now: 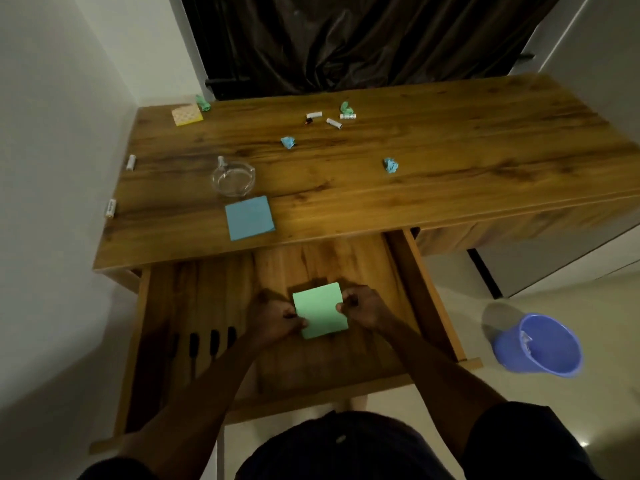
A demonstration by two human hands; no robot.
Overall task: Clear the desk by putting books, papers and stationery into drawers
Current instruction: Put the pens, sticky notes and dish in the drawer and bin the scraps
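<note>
A green sticky-note pad (320,310) is inside the pulled-out wooden drawer (426,296), held at both sides. My left hand (273,317) pinches its left edge and my right hand (362,308) pinches its right edge. On the desk top (433,174) a blue pad (249,217) lies near the front edge. A yellow patterned pad (187,114) sits at the far left corner. Whether the green pad rests on the drawer floor cannot be told.
Crumpled paper balls (288,142) (390,165) (345,106) (203,102), several small white cylinders (334,123) (130,162) (110,207) and a glass ashtray (233,178) lie on the desk. A blue bucket (540,344) stands on the floor at right. Dark curtain behind.
</note>
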